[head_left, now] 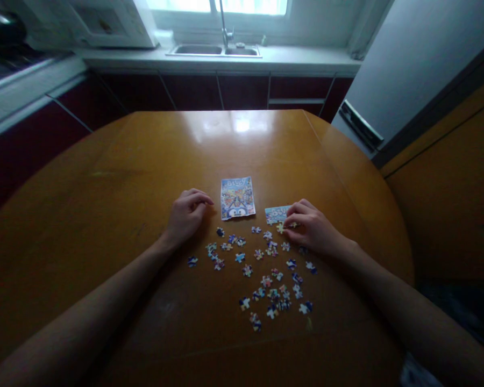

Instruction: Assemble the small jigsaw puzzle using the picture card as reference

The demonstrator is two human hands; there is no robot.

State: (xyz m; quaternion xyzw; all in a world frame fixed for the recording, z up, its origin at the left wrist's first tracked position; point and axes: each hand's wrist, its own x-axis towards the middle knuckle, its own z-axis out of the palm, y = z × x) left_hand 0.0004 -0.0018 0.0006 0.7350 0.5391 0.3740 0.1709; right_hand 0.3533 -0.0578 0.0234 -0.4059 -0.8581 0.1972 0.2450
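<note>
My right hand point(312, 226) is closed at the fingertips on a pale yellowish puzzle piece point(280, 228). It hovers at the lower right of a joined puzzle section point(275, 215) with blue lettering, and its fingers cover part of that section. My left hand point(188, 214) rests on the table with its fingers curled together and nothing visible in them. Just right of it lies a picture sheet point(237, 199) with a blue cartoon character. Several loose puzzle pieces point(247, 270) are scattered below the sheet and between my forearms.
The wooden table point(145, 161) has a rounded outline and shiny top. Beyond it are a counter with a double sink point(197, 50) and dark red cabinets point(193, 91). A fridge point(419, 70) stands at the right, a stove point(16, 67) at far left.
</note>
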